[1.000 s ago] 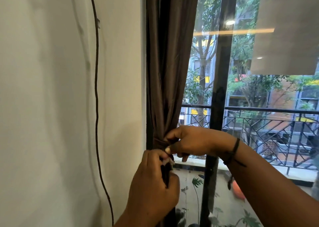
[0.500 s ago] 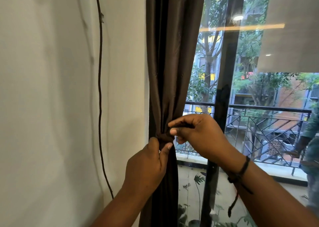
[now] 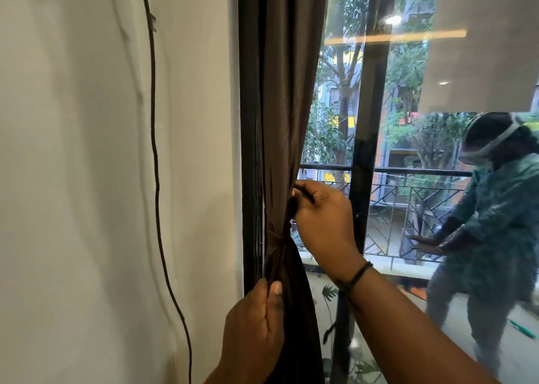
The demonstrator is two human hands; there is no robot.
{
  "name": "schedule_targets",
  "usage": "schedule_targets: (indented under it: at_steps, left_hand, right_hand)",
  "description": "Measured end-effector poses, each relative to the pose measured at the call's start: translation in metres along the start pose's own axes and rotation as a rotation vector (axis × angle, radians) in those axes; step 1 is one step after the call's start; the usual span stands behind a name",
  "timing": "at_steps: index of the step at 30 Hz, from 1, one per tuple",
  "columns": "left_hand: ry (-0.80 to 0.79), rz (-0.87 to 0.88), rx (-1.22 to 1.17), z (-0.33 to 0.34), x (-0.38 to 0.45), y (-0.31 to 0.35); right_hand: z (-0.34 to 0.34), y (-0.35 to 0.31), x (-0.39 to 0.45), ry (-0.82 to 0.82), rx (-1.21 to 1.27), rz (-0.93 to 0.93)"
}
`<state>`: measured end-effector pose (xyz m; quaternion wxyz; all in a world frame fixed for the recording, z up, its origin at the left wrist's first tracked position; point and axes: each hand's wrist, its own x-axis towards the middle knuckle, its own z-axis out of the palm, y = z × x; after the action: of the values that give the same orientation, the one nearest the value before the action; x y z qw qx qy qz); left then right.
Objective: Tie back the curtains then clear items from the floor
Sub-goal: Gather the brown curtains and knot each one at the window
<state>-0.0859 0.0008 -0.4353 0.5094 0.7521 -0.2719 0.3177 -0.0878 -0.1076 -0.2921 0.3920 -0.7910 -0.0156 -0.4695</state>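
Observation:
A dark brown curtain [image 3: 285,97] hangs gathered at the left edge of the window. A thin tie [image 3: 277,237] cinches it into a waist at mid height. My right hand [image 3: 323,220] pinches one end of the tie and holds it up, just above and right of the cinch. My left hand [image 3: 256,325] pinches the other end or a curtain fold below the cinch, thumb on top; which of the two I cannot tell. No floor items show clearly.
A white wall [image 3: 87,179] with a dark cable [image 3: 154,150] running down it fills the left. A black window frame post [image 3: 364,150] stands right of the curtain. The glass reflects a person [image 3: 490,223] in green. A balcony railing [image 3: 408,173] lies outside.
My hands have pulled apart: the right one rose with the tie end, the left one dropped below the cinch. The tie now sits tight around the curtain. The view shifted right.

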Motion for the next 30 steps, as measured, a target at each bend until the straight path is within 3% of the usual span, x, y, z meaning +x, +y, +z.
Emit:
schedule_targets:
  at_steps: [7,13,15,17,19,22,24,30]
  left_hand:
    - [0.003,-0.105,-0.111,-0.001,-0.005,0.009]
    - [0.088,-0.028,0.072,-0.017,0.014,0.002]
    - [0.078,-0.171,-0.076,-0.021,0.018,0.015]
    - [-0.06,-0.381,-0.38,-0.02,0.019,0.02]
    - [-0.106,-0.464,-0.454,-0.015,0.016,0.017]
    - [-0.132,-0.545,-0.418,-0.009,0.002,0.01]
    - [-0.176,-0.638,-0.376,-0.006,-0.008,0.007]
    - [-0.215,-0.668,-0.292,-0.006,-0.005,0.012]
  right_hand:
    - [0.01,0.01,0.007,-0.048,0.172,0.176]
    - [-0.027,0.0,0.014,-0.407,0.487,0.082]
    - [-0.035,0.006,0.007,-0.541,0.728,0.181]
    - [-0.033,0.023,-0.004,-0.593,0.95,0.355]
    - [-0.029,0.045,-0.021,-0.66,0.819,0.427]
    - [-0.02,0.082,-0.052,-0.82,0.576,0.354]
    - [-0.017,0.1,-0.063,-0.841,0.491,0.329]
    - [-0.018,0.105,-0.073,-0.934,0.501,0.369]
